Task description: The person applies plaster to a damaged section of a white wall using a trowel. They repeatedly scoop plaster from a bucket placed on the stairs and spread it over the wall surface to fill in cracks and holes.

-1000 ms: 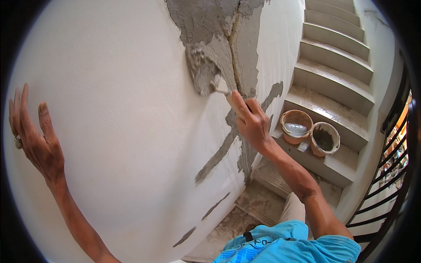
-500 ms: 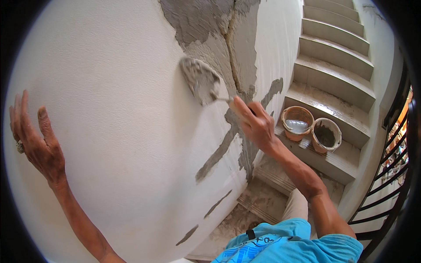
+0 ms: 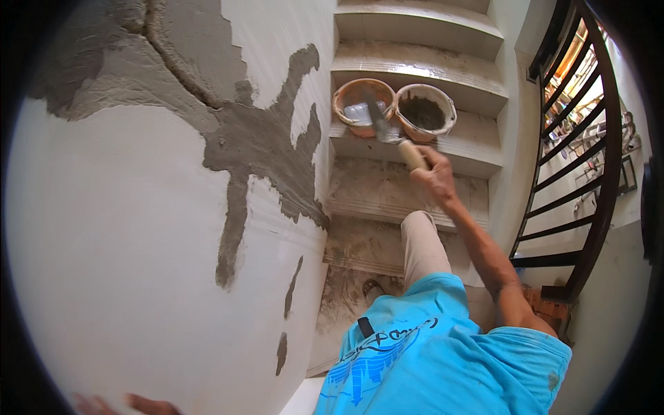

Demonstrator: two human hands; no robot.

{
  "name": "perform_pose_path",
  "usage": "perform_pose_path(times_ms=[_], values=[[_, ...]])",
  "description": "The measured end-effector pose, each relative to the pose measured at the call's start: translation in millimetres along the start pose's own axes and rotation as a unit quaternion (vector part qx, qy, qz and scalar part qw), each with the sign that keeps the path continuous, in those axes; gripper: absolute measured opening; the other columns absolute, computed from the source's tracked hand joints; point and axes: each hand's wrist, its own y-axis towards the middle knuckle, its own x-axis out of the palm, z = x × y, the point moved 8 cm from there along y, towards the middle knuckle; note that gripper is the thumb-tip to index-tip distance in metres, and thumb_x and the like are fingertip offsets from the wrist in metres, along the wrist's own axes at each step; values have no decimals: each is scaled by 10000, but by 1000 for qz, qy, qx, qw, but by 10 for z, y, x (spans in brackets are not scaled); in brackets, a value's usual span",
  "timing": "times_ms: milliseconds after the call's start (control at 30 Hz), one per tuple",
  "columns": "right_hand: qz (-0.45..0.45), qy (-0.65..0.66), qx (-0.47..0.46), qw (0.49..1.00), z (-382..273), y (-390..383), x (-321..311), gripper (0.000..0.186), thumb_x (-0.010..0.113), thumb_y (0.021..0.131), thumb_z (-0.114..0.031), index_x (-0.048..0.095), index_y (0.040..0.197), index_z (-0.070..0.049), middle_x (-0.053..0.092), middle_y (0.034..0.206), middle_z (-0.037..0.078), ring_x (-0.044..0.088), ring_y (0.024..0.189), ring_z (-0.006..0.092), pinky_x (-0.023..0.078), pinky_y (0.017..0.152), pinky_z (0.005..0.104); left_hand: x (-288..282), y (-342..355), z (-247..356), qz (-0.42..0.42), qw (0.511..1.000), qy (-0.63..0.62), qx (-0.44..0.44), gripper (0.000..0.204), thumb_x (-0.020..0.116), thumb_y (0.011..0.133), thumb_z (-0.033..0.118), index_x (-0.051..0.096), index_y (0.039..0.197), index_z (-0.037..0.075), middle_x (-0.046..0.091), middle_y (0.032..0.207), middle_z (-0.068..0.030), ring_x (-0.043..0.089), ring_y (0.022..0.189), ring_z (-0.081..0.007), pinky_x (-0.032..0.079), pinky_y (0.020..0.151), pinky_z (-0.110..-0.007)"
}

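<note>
In the head view, the trowel [image 3: 379, 123] slants over the orange bucket [image 3: 349, 93] at upper centre, beside the grey-mix bucket [image 3: 423, 90]; a careless knock from its blade could tip either off the step [image 3: 467, 146]. The right hand [image 3: 434, 176], right of centre, wraps the pale handle, forearm slanting to lower right. The left hand [image 3: 128, 404], cropped at lower left, has fingers spread, nothing visible in them.

Stairs [image 3: 373, 187] run up twd top of view, treads dusty w/ grey smears. R side: pale low wall [image 3: 517, 104], then dark railing [image 3: 611, 138] w/ slim bars [image 3: 550, 260]. Thru those, partly orange clutter [image 3: 579, 43], too small to ID. Nr railing's btm end: reddish-brown blocks [image 3: 541, 304], partly hidden.
</note>
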Motion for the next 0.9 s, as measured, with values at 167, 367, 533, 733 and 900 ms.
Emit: perform_pose_path(times_ms=[167,367,533,733,900], values=[[15,-102,95,990,672,481,-917,604,721,681,-181,701,1262,-21,706,931,74,656,762,185,525,707,358,574,-1434,1070,-277,864,-375,-191,349,598,1041,187,595,1335,-2,512,1517,-236,506,1377,-438,415,1117,-566],[41,-485,-38,873,846,1369,-1356,281,722,774,-146,759,1031,-41,756,940,162,737,859,315,575,752,440,877,-3183,2613,-612,584,-483,-228,379,697,912,97,638,1278,20,597,1339,-270,569,1246,-444,418,1092,-527],[-5,-620,-101,778,1241,2051,-1270,134,672,837,-105,759,932,-67,751,921,181,737,906,359,585,790,487,571,-4400,2897,-707,486,-477,-191,331,692,938,203,657,1213,21,663,1207,-236,626,1096,-440,484,967,-532],[-61,-693,-114,709,1672,2459,-963,109,698,844,-100,800,878,-95,772,890,173,772,910,326,614,736,440,213,-5524,2534,-774,346,-351,-397,322,677,898,227,715,1131,8,742,1024,-213,708,998,-345,537,918,-434],[-46,-675,-155,720,1938,2584,-874,118,693,843,-120,810,842,-101,769,829,157,778,847,312,621,691,408,-166,-5891,2432,-742,316,-378,-455,305,683,885,240,747,1081,16,760,980,-135,709,934,-240,551,868,-357]])
